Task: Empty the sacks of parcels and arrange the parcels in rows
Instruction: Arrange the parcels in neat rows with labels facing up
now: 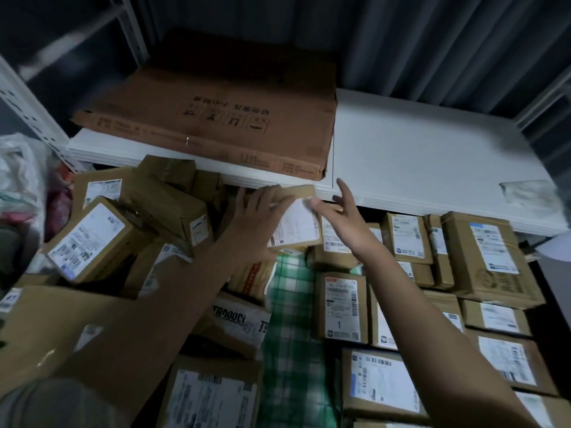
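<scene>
Below a white shelf (432, 156), both hands, left (250, 217) and right (340, 208), fingers straight, touch a labelled parcel (296, 223).

Parcels (340, 307) are showing tan cardboard with white labels printed in black. The cloth (293, 319) beneath is showing a green-and-white check. The shelf (417, 156) is presenting white; the flattened carton (216, 118) on it, brown.
</scene>
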